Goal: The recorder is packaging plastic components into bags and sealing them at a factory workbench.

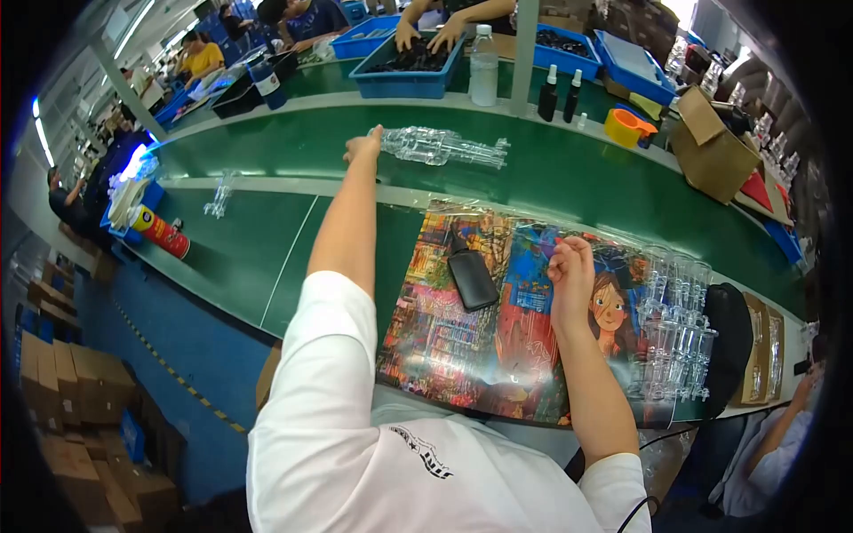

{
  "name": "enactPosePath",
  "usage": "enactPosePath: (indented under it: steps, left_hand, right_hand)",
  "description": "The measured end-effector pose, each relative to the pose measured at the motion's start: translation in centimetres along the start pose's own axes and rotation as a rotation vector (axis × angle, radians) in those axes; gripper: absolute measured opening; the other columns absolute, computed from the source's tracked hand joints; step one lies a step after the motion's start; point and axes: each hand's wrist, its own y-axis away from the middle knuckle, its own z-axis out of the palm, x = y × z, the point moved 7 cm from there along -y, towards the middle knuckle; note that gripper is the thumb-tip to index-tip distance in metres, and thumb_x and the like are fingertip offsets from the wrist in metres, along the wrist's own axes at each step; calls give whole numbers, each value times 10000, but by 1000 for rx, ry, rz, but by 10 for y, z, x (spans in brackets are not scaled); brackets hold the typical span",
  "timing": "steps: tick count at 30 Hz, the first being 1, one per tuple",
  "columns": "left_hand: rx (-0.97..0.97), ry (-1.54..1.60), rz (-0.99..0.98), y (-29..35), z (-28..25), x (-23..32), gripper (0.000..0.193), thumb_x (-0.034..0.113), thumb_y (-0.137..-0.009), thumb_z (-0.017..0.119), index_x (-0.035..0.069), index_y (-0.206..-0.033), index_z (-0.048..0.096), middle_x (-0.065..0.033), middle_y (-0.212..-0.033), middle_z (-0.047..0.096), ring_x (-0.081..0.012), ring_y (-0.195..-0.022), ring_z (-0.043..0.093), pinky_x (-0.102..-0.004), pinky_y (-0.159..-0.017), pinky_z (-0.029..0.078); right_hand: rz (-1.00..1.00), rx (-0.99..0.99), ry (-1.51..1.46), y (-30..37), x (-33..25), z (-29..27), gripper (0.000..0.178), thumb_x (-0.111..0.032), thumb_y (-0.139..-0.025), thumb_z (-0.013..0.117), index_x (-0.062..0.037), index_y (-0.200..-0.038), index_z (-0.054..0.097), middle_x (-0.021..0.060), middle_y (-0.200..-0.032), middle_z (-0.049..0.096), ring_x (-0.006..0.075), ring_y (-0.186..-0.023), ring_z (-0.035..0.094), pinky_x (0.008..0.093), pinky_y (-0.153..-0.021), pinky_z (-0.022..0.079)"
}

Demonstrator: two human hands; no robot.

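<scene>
My left hand (362, 147) grips the clear plastic part (435, 147) endwise — probably keeping its length free. Right hand (573, 266) half-curled — can't tell if holding

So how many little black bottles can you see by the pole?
2. The left black bottle stands just right of the pale pole; the right black bottle stands beside it. More could be hidden behind other things.
</scene>
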Motion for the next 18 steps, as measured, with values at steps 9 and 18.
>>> enactPosePath:
  steps: [9, 18]
  left_hand:
    - [-292, 886, 661, 219, -178, -44, 454, 392, -853, 589, 49, -1134, 496, -73, -918, 534, -179, -806, 555, -279, -688, 448]
    - [-1341, 813, 449, 323, -199, -314, 347, 231, -880, 555, -50, -1085, 554, -146, -885, 645, -216, -739, 639, -324, -606, 519]
  right_hand:
    - [-60, -77, 75, 19, -3, 17, 140, -92, -869, 546, -62, -994, 491, -2, -834, 506, 59, -681, 475, 198, -583, 368]
    - [-653, -435, 683, 88, -31, 78, 219, 39, -796, 579, -34, -984, 494, 41, -874, 520, 134, -725, 501, 228, -661, 411]
